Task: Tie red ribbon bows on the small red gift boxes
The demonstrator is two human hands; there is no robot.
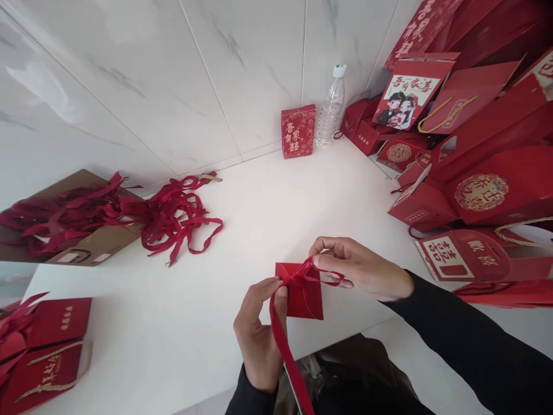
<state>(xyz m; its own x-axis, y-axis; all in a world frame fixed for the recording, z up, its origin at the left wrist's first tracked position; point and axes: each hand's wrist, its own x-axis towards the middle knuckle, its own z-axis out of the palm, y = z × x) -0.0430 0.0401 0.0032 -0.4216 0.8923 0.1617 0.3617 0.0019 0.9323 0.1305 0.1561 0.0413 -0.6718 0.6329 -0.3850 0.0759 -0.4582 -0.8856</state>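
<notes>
A small red box [311, 300] with curved flaps on top lies near the front edge of the white table. Red ribbon [283, 340] crosses its top in a loop or knot, and one long tail hangs over the table edge toward my lap. My left hand [262, 325] pinches the ribbon at the box's left side, thumb and forefinger closed on it. To the right, my right hand [354, 264] grips a loop of the same ribbon between thumb and fingers, just above the box's right corner. The exact form of the knot is partly hidden by my fingers.
A cardboard box [116, 239] overflows with ribbons, and a loose ribbon pile [184, 216] lies beside it. A red carton [299, 132] and a plastic bottle [332, 109] stand by the wall. Red gift boxes [488, 190] crowd the right; more red boxes [64, 323] sit lower left.
</notes>
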